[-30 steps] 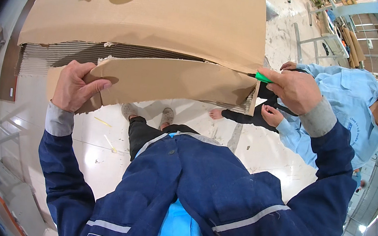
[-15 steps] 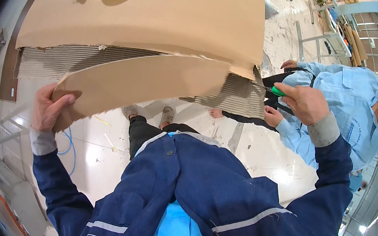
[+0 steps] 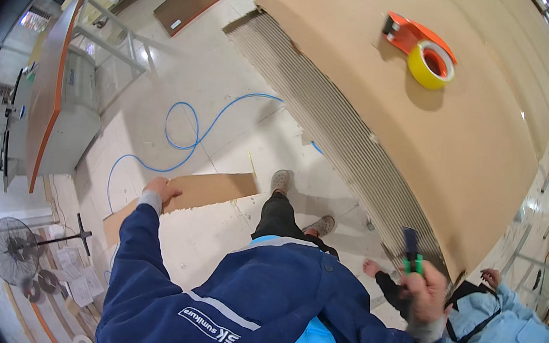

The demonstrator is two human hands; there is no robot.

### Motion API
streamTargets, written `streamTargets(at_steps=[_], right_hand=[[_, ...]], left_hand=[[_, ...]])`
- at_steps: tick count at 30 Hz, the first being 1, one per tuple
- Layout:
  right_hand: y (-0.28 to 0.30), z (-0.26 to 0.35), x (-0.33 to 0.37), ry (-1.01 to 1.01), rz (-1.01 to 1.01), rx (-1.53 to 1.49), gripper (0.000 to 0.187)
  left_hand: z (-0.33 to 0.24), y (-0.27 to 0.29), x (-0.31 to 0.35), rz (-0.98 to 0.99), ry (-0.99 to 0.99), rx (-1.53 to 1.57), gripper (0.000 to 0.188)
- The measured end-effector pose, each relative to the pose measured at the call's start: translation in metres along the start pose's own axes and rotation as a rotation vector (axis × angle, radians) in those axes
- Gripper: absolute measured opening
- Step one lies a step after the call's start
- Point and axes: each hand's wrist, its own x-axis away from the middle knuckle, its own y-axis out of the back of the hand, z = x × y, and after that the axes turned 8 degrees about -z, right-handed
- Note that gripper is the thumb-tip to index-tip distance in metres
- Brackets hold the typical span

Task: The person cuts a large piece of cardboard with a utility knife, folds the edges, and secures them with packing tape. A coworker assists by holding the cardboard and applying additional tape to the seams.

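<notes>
My left hand (image 3: pixel 161 190) is closed on a torn-off cardboard strip (image 3: pixel 217 190), held out to the left above the floor. The strip's near edge is ragged. In my right fist (image 3: pixel 426 291) is a green-handled cutter knife (image 3: pixel 410 250), its dark end pointing away from me. It hovers by the near corner of a large cardboard sheet (image 3: pixel 369 66). Along that sheet's near side, the top layer is gone and the ridged inner layer (image 3: pixel 334 131) lies bare.
An orange tape dispenser (image 3: pixel 411 34) with a yellow tape roll (image 3: pixel 430 68) rests on the cardboard. A co-worker in light blue (image 3: pixel 493 342) is close at my right. A blue hose (image 3: pixel 197 141) loops across the floor. A fan (image 3: pixel 15 246) stands at the left.
The strip has come away from the sheet and moved left with my left hand. My right hand has drawn the knife back from the cardboard. The view has turned left.
</notes>
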Motion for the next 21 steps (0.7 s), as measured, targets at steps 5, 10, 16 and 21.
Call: streamTargets(at_steps=[5, 10, 16, 21], right_hand=[[-0.115, 0.013, -0.037, -0.123, 0.281, -0.237, 0.033], [-0.186, 0.043, -0.087, -0.108, 0.467, -0.209, 0.041], [-0.240, 0.061, -0.122, -0.354, 0.389, -0.342, 0.057], [-0.246, 0.037, -0.150, -0.394, 0.250, -0.338, 0.067]], left_hand=[[0.035, -0.047, -0.009, -0.052, 0.187, -0.078, 0.067], [0.024, -0.076, -0.083, 0.161, 0.152, -0.098, 0.081], [-0.080, -0.068, -0.207, 0.153, -0.354, 0.600, 0.069], [-0.175, 0.022, -0.239, 0.299, -0.212, 1.101, 0.075]])
